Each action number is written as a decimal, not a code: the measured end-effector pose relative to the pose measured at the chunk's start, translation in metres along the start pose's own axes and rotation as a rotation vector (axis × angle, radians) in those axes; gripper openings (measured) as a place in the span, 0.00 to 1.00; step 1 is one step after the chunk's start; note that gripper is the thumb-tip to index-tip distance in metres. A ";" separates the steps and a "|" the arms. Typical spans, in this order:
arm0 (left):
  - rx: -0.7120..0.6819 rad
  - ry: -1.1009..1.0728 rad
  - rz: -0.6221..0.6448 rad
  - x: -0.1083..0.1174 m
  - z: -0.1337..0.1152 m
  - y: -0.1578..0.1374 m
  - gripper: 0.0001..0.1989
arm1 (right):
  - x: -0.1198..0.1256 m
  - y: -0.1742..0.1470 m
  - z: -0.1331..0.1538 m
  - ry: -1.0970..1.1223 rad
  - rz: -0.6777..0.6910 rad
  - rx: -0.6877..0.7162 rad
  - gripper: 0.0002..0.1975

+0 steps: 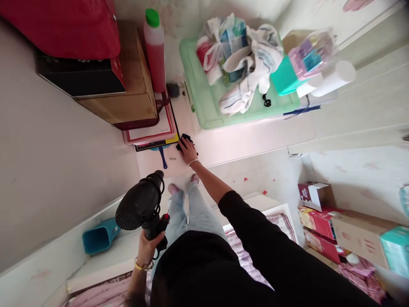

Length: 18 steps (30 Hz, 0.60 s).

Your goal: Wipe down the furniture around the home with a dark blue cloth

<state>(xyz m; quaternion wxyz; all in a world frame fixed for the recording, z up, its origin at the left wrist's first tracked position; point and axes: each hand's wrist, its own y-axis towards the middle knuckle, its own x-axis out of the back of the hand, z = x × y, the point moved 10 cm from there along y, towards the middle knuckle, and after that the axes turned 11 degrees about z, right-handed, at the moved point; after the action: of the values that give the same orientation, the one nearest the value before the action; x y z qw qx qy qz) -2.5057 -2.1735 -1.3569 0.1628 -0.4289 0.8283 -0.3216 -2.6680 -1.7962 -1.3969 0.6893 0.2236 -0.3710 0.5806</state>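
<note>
My left hand [148,247] is wrapped round the handle of a black hair dryer [136,202], its cord wound about the body and handle. A red-tipped thin tool, perhaps a screwdriver [165,219], shows by the thumb. Out over the pale tabletop [220,147], my right hand [188,149] presses on a crumpled black cloth [185,138]; the fingers partly cover it. Left of that hand lie a small clip [173,159] and a blue-handled tool [163,157], whose head is partly under a stack of trays or boards [153,134].
A green-lidded storage box [204,98] carries bags and a striped cloth [239,94]. A bottle of red liquid [155,59] stands beside a cardboard box [121,104] topped by a red bag [76,25]. A blue bin [100,236] sits lower left; cartons [361,234] lie right.
</note>
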 end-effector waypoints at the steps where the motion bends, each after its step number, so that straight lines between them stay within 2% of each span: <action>1: 0.013 -0.021 0.008 -0.003 0.004 0.000 0.34 | -0.008 -0.002 -0.004 0.024 -0.009 -0.013 0.29; 3: 0.039 -0.065 0.010 -0.009 0.010 0.001 0.35 | -0.030 -0.025 -0.004 0.068 0.016 0.005 0.29; 5: 0.064 -0.057 0.005 -0.013 0.010 0.001 0.34 | -0.051 -0.065 0.007 0.101 0.086 0.065 0.30; 7: 0.085 -0.034 -0.005 -0.015 0.007 0.000 0.33 | -0.057 -0.108 0.015 0.128 0.114 0.115 0.30; 8: 0.089 -0.026 0.006 -0.017 0.004 -0.001 0.32 | -0.051 -0.125 0.013 0.136 0.099 0.121 0.30; 9: 0.086 -0.020 0.025 -0.019 0.000 -0.001 0.31 | -0.039 -0.137 0.007 0.138 0.062 0.111 0.30; 11: 0.057 -0.011 0.060 -0.020 -0.009 -0.002 0.29 | 0.002 -0.143 -0.022 0.128 -0.060 0.046 0.28; 13: 0.038 0.010 0.074 -0.018 -0.014 -0.003 0.30 | 0.051 -0.128 -0.063 0.116 -0.200 -0.046 0.27; 15: 0.044 0.038 0.050 -0.011 -0.013 -0.004 0.29 | 0.088 -0.102 -0.105 0.104 -0.317 -0.142 0.28; 17: 0.060 0.056 0.033 -0.005 -0.007 -0.005 0.28 | 0.101 -0.077 -0.132 0.064 -0.410 -0.230 0.29; 18: 0.061 0.060 0.022 -0.002 -0.004 -0.005 0.26 | 0.097 -0.067 -0.136 0.047 -0.426 -0.246 0.29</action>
<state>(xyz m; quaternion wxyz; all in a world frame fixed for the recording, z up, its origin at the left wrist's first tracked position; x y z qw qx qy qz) -2.5032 -2.1724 -1.3504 0.1544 -0.4045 0.8274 -0.3577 -2.5646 -1.6493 -1.3985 0.8268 0.1975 -0.3671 0.3777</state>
